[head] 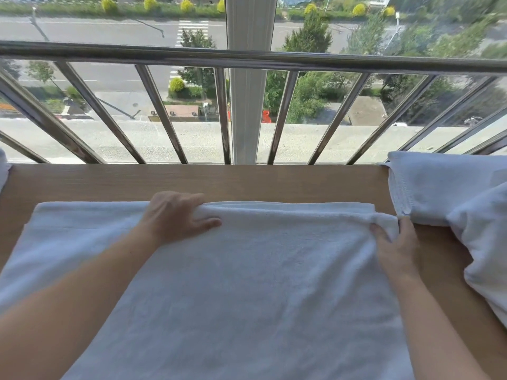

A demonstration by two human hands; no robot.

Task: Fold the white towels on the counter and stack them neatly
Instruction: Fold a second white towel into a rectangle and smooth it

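L hand sits at the far edge of the towel, roughly mid-width. Its fingers curl over the doubled edge w/ the thumb lying flat on top, so it grips the cloth there. R hand is at the far right corner of the same towel, thumb and fingers pinching that corner, which bunches up a bit between them. Hands are well apart, both along the same far edge, forearms running in from the near side over the cloth.

The towel is white and spread flat on the wooden counter, w/ an upper layer under both hands and a lower layer showing as a strip beyond and to the left. Its near part runs out of view at the bottom.

Just right of the R hand, nearly touching the pinched corner, lies a folded towel against the back right of the counter. A softer white bundle overlaps its near side and runs down the right edge. A bit of white cloth shows at the far left edge; can't tell what it is.

Behind the counter: metal railing w/ slanted bars, a white window post in the centre, and a street w/ trees far below.
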